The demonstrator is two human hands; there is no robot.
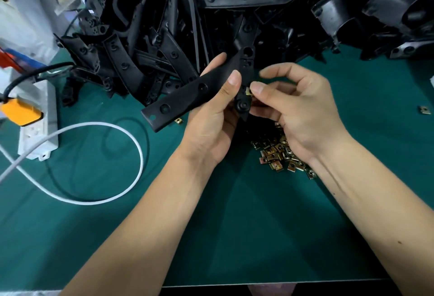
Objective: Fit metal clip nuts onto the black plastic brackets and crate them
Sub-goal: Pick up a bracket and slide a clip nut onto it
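Hands [211,117] [298,105] press clip nut [248,91] onto bracket [195,91] edge, above open mat [258,237].

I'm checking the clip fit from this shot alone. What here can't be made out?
Head view only:
- clip nut: mostly hidden by right hand fingers and bracket; seating unclear.
- bracket's far end: lost against black pile.
- crate: none in view.
- top-left corner: blurred.
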